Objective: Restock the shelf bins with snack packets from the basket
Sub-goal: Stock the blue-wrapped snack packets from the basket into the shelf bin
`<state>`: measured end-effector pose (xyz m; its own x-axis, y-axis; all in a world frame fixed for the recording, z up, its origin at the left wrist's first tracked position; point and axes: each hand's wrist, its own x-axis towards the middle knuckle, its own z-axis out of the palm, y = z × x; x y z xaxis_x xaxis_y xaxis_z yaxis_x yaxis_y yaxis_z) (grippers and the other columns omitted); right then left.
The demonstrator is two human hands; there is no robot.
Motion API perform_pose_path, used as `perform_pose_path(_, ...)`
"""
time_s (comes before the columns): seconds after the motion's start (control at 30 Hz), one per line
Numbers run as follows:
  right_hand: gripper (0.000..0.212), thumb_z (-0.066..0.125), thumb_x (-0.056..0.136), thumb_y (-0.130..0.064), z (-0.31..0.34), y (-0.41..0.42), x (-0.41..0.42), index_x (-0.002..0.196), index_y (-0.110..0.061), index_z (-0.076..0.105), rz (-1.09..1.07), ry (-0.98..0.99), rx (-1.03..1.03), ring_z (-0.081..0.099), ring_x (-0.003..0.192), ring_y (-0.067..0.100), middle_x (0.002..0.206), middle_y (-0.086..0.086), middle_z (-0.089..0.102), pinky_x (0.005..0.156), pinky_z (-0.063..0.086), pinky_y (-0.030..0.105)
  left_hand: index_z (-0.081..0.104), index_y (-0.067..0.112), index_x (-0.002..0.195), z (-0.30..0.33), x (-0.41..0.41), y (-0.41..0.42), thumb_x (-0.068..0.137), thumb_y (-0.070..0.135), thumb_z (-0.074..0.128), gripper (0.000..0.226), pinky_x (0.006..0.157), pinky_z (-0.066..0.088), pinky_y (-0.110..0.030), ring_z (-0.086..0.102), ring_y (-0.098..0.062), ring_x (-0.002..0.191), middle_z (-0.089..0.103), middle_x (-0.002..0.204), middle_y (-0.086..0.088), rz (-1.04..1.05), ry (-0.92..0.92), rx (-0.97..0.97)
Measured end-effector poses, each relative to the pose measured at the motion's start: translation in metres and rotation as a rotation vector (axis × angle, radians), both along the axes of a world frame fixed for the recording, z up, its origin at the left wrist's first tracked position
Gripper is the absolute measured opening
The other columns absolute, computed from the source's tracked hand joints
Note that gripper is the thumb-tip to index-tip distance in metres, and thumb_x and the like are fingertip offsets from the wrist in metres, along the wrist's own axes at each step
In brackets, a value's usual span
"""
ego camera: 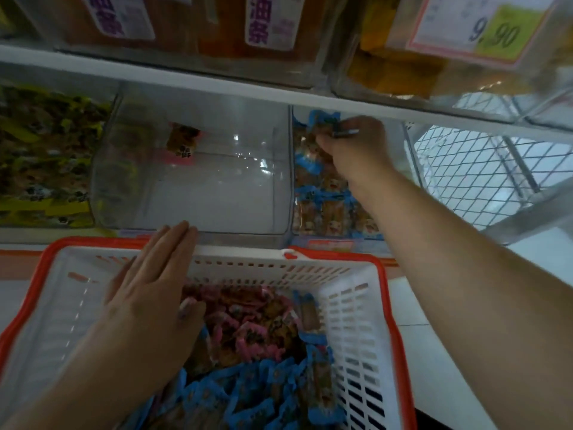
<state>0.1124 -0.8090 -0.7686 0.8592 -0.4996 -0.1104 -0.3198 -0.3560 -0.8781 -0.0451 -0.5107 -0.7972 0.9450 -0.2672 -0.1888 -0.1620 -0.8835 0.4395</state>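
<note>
A person's right hand [353, 147] reaches into a clear plastic bin [350, 181] of crinkly blue-edged packets [328, 209], fingers curled around a few blue packets [324, 121]. The left hand [148, 283], fingers straight and together, lies flat over the white slotted, orange-rimmed basket [356, 305], which holds pink packets [248, 330] and more blue ones. The middle clear bin [198, 181] holds a single pink packet [181, 144].

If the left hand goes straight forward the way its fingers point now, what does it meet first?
Most likely the front wall of the clear middle bin. The left hand lies flat over the basket's far rim, fingers aimed there; depth is uncertain.
</note>
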Motion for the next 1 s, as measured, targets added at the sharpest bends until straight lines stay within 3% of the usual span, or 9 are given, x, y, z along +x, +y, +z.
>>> perform_pose_path(0.13,0.035,0.085,0.087,-0.033,-0.025,-0.002,0.041,0.092,-0.035,0.050,0.024,0.022,-0.138,0.068,0.102,0.023,0.105,-0.005,0.062,0.093,0.061,0.046,0.008,0.033,0.165,-0.006,-0.002,-0.002,0.081,0.033,0.080,0.111,0.123,0.017,-0.044,-0.004,-0.002,0.157,0.005,0.172,0.018,0.013,-0.033,-0.003)
perform_pose_path(0.23,0.025,0.079,0.093,-0.036,-0.037,-0.005,0.055,0.099,-0.035,0.055,0.081,-0.010,-0.274,0.066,0.099,0.016,0.100,-0.011,0.062,0.090,0.057,0.037,0.016,0.025,0.165,-0.012,-0.002,-0.001,0.077,0.029,0.084,0.111,0.120,0.026,-0.052,0.011,-0.017,0.159,0.014,0.172,0.009,-0.009,-0.060,-0.021)
perform_pose_path(0.3,0.016,0.074,0.097,-0.037,-0.042,-0.001,0.056,0.104,-0.035,0.060,0.128,-0.031,-0.379,0.067,0.091,0.011,0.097,-0.008,0.070,0.083,0.056,0.034,0.016,0.024,0.165,-0.014,-0.002,-0.002,0.077,0.030,0.083,0.111,0.119,0.025,-0.051,0.011,-0.018,0.159,0.015,0.172,0.008,-0.011,-0.075,-0.012)
perform_pose_path(0.53,0.021,0.059,0.105,-0.038,-0.061,-0.003,0.057,0.123,-0.031,0.067,0.204,0.036,-0.806,0.048,0.126,0.030,0.128,0.007,0.060,0.101,0.046,0.045,0.018,0.023,0.165,-0.016,-0.003,-0.004,0.074,0.030,0.085,0.113,0.116,0.026,-0.049,0.011,-0.015,0.159,0.017,0.171,0.008,0.004,-0.092,0.000)
perform_pose_path(0.67,0.022,0.056,0.106,-0.038,-0.057,0.002,0.056,0.125,-0.032,0.066,0.202,0.092,-0.745,0.048,0.126,0.030,0.129,0.007,0.059,0.103,0.042,0.043,0.014,0.026,0.165,-0.017,-0.003,-0.003,0.076,0.031,0.083,0.113,0.119,0.023,-0.047,0.008,-0.014,0.159,0.014,0.172,0.009,-0.008,-0.090,-0.001)
perform_pose_path(0.77,0.034,0.054,0.105,-0.026,-0.047,0.003,0.042,0.138,-0.031,0.059,0.134,0.033,-0.516,0.052,0.123,0.026,0.131,0.006,0.058,0.100,0.048,0.038,0.016,0.030,0.165,-0.013,-0.002,-0.002,0.079,0.025,0.082,0.108,0.121,0.019,-0.044,0.004,-0.006,0.158,0.013,0.171,0.015,0.029,-0.068,-0.042)
perform_pose_path(0.83,0.040,0.055,0.100,-0.016,-0.037,0.003,0.020,0.140,-0.022,0.055,0.094,-0.051,-0.414,0.056,0.113,0.020,0.127,0.006,0.060,0.087,0.051,0.028,0.024,0.030,0.163,-0.007,0.000,0.000,0.083,0.019,0.080,0.098,0.122,0.021,-0.044,0.010,-0.005,0.156,0.017,0.169,0.018,0.060,-0.062,-0.114)
perform_pose_path(0.9,0.035,0.055,0.093,-0.010,-0.026,0.008,-0.013,0.127,-0.017,0.057,0.100,-0.135,-0.443,0.059,0.099,0.016,0.116,0.006,0.063,0.072,0.049,0.026,0.035,0.029,0.159,0.003,0.000,0.003,0.087,0.015,0.075,0.084,0.121,0.032,-0.046,0.027,-0.013,0.154,0.025,0.166,0.017,0.084,-0.050,-0.187)
perform_pose_path(1.0,0.028,0.056,0.084,-0.003,-0.009,0.030,-0.080,0.109,-0.016,0.056,0.193,-0.253,-0.456,0.061,0.091,0.018,0.104,0.006,0.063,0.077,0.052,0.034,0.047,0.026,0.150,0.026,-0.002,0.013,0.092,0.013,0.067,0.062,0.113,0.041,-0.040,0.042,-0.019,0.142,0.034,0.161,0.015,0.158,-0.062,-0.199)
